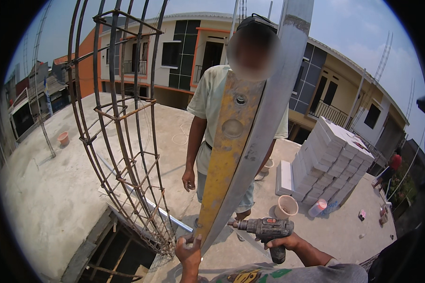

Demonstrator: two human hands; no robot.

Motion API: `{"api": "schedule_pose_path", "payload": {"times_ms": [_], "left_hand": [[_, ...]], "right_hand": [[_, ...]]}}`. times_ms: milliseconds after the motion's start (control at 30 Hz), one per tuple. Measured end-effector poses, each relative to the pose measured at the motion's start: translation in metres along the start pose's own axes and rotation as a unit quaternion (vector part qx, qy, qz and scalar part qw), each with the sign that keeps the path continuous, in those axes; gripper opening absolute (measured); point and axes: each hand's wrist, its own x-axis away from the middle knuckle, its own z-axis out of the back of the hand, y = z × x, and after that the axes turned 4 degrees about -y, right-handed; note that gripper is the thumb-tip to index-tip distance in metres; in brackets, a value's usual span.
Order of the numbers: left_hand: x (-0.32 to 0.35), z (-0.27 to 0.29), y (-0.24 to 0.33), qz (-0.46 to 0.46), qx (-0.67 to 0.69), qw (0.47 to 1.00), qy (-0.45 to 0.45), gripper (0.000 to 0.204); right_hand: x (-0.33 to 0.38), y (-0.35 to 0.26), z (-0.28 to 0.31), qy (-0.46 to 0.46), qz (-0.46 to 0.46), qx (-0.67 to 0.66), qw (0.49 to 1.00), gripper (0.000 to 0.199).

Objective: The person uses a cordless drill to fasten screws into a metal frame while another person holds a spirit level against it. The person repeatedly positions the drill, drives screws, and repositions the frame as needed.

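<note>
My left hand [189, 253] is closed on the lower end of a worn yellow spirit level [217, 181], thumb and fingers at its left edge. The level lies along a tall grey metal profile [250, 160] that rises, leaning right in the picture, past the top edge. In my right hand [287, 241] is a dark cordless drill [270, 228], gripped by its handle, its chuck pointing left toward the profile's lower part. Whether the drill's tip touches the profile I cannot tell. A co-worker [212, 101] in a pale shirt stands behind the level, partly hidden by it.
A rusty rebar column cage [123, 137] rises at the left, beside a floor opening [120, 250] with poles inside. A stack of white blocks [323, 162] stands at the right. Near it are a bucket [286, 207] and a pink-lidded container [317, 207]. A metal tube [158, 212] lies behind the cage.
</note>
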Motion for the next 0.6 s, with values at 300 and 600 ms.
{"api": "schedule_pose_path", "payload": {"times_ms": [300,600], "left_hand": [[-0.002,0.006,0.013,-0.03,-0.014,0.999,-0.017,0.031],[0.002,-0.025,0.023,-0.107,-0.024,0.994,-0.01,0.037]], "right_hand": [[-0.003,-0.004,-0.004,0.007,-0.009,-0.021,1.0,0.068],[-0.003,0.004,-0.007,0.101,0.018,0.008,0.995,0.058]]}}
